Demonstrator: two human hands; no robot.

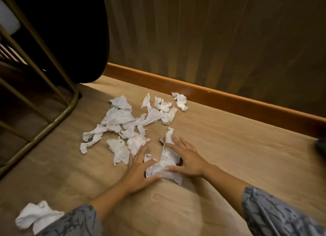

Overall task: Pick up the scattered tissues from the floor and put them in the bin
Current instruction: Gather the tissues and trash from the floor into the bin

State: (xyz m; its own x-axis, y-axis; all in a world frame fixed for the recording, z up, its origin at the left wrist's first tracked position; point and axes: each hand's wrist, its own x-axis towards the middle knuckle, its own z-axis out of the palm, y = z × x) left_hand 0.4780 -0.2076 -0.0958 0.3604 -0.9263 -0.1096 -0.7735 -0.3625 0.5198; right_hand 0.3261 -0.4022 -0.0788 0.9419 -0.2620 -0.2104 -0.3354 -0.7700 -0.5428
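Several crumpled white tissues [123, 122] lie scattered on the wooden floor [229, 156] near the wall. One long tissue [167, 159] lies between my hands. My left hand [139, 170] rests flat with fingers spread, its fingertips touching that tissue and another tissue [135, 144] just beyond. My right hand [187, 158] lies on the long tissue's right side, fingers apart, thumb pressing its near end. Another crumpled tissue [35, 216] sits at the lower left by my left sleeve. A small tissue [180, 100] lies nearest the skirting. No bin is recognisable in view.
A brass-coloured metal frame [58, 115] stands at the left, with a large black rounded object [74, 32] behind it. A wooden skirting board [211, 94] runs under the panelled wall. A dark object [321, 145] shows at the right edge.
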